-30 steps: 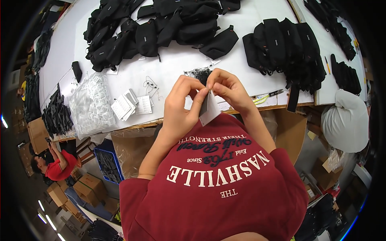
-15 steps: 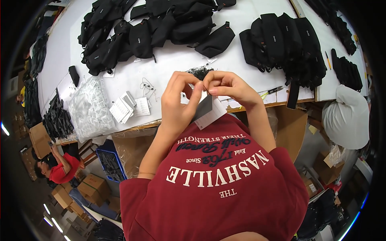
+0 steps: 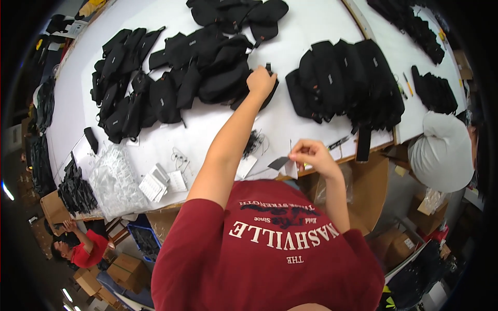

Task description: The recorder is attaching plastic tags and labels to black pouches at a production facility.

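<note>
My left hand point(image 3: 261, 82) is stretched far out over the table. Its fingers are closed on the end of a black fabric pouch point(image 3: 270, 98), near a small tab; the forearm and hand cover part of the pouch. Close to my body, my right hand point(image 3: 315, 156) pinches a grey and white hang tag point(image 3: 280, 163), with a thin dark string standing up from the fingertips. Between my forearm and the tag lie a tangle of black strings point(image 3: 252, 144) and a white card point(image 3: 247, 167).
Black pouches lie piled at left point(image 3: 166, 96) and right point(image 3: 345, 78). Nearer are a clear bag of white pieces point(image 3: 118, 181), stacked white cards point(image 3: 154, 184) and black straps point(image 3: 78, 186). Snips point(image 3: 338, 142) lie right of my hand. A grey-clad person point(image 3: 443, 153) is at right.
My left hand has left the hang tag and reached forward to a black pouch. My right hand keeps the tag, now slightly farther right. The view has shifted.
</note>
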Demonstrator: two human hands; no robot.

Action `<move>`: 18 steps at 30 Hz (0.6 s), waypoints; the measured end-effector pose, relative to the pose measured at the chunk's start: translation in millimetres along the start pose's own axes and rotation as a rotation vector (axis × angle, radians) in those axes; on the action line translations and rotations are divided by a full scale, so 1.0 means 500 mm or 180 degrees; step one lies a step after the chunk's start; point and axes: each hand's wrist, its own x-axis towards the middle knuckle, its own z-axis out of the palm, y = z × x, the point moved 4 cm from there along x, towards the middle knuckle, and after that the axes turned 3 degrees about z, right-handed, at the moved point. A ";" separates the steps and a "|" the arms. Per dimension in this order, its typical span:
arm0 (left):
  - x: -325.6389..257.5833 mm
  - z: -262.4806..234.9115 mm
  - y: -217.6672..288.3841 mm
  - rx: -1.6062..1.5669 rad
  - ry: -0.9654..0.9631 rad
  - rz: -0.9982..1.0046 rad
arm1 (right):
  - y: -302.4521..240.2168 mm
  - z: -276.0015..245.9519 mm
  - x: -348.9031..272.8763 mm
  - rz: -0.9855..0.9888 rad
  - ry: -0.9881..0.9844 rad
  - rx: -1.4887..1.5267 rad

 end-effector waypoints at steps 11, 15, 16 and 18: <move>-0.254 -0.132 0.067 -0.0937 -0.0225 0.1607 | 0.025 -0.054 -0.032 0.0189 0.0178 -0.0005; -0.365 -0.117 0.023 -0.1365 -0.0538 0.1849 | 0.049 -0.035 -0.010 0.0177 0.0018 -0.0261; -0.387 -0.112 0.019 -0.1419 -0.0545 0.1907 | 0.058 -0.032 -0.013 0.0240 -0.0005 -0.0273; -0.408 -0.107 0.005 -0.1371 -0.0493 0.2009 | 0.075 -0.028 -0.010 0.0256 0.0046 -0.0268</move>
